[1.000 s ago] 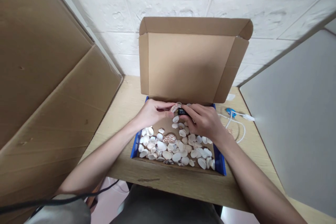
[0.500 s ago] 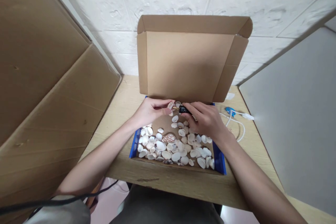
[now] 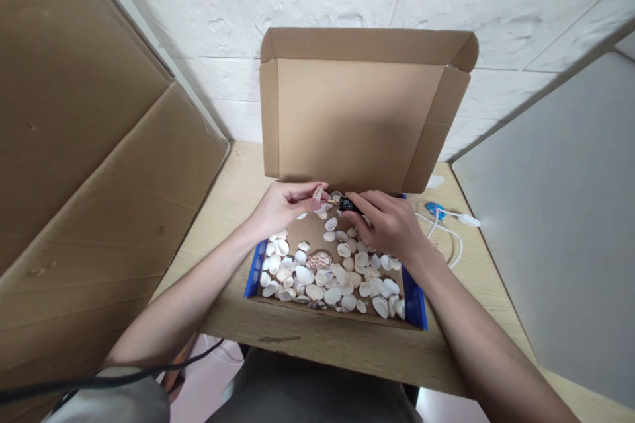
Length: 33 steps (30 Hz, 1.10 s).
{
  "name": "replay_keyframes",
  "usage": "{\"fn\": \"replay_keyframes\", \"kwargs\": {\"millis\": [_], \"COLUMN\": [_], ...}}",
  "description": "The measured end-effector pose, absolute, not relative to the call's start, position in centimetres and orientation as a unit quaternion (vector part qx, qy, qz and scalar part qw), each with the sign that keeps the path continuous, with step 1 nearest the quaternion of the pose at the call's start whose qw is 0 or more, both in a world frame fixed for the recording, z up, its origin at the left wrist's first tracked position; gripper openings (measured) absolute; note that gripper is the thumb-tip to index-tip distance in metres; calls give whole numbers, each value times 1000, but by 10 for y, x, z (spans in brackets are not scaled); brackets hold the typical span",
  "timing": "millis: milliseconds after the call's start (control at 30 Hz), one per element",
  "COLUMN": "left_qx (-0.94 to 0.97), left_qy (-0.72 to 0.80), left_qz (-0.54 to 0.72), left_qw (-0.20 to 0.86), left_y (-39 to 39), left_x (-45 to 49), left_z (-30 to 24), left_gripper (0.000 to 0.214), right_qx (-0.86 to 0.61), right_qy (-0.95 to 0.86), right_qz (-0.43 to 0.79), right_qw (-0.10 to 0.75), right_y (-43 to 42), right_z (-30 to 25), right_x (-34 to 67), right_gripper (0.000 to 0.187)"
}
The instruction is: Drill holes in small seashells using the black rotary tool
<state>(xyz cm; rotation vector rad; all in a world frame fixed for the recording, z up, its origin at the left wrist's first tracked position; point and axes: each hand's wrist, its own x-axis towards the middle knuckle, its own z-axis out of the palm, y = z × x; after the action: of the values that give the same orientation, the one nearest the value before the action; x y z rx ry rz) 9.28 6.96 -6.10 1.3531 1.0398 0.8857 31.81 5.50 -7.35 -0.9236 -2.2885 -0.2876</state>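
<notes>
Pinching a small shell [image 3: 319, 192] in the left hand [image 3: 288, 206], with thumb and fingers closed on it, over the back part of the open box [image 3: 415, 304], near the foot of its raised lid [image 3: 357, 119]. Gripping a black tool [image 3: 349, 204] in the right hand [image 3: 387, 219], with fingers curled snugly round its body, over the same back part of the box. Pointing the tool's brass-coloured tip at the shell, toward the box's left wall, with its long axis running nearly level across the box's width; not showing clearly whether tip and shell are touching. Tilting the shell's long axis, with its upper end leaning toward the lid and slightly rightward. Showing pale, pinkish-brown markings on the shell, partly covered by the thumb, and a dark cylindrical body on the tool. Working above loose shells [image 3: 333, 295], white and cream, lying in the box.
</notes>
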Motion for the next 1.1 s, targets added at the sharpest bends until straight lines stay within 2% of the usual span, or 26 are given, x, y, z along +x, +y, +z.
{"fn": "replay_keyframes", "kwargs": {"millis": [200, 533, 867, 1100], "left_qx": [582, 602, 603, 600], "left_qy": [435, 444, 401, 413], "left_qz": [371, 362, 339, 350], "left_qw": [578, 557, 600, 589], "left_y": [69, 69, 68, 69], "left_x": [94, 92, 96, 94], "left_z": [-59, -59, -59, -59], "left_gripper": [44, 36, 37, 38], "right_qx": [-361, -362, -330, -340], "right_qy": [-872, -868, -889, -883], "right_qz": [-102, -112, -63, -82], "right_qw": [315, 322, 312, 312], "right_y": [55, 55, 55, 56], "right_z": [-74, -72, -73, -72], "right_x": [318, 318, 316, 317], "right_gripper": [24, 23, 29, 29]}}
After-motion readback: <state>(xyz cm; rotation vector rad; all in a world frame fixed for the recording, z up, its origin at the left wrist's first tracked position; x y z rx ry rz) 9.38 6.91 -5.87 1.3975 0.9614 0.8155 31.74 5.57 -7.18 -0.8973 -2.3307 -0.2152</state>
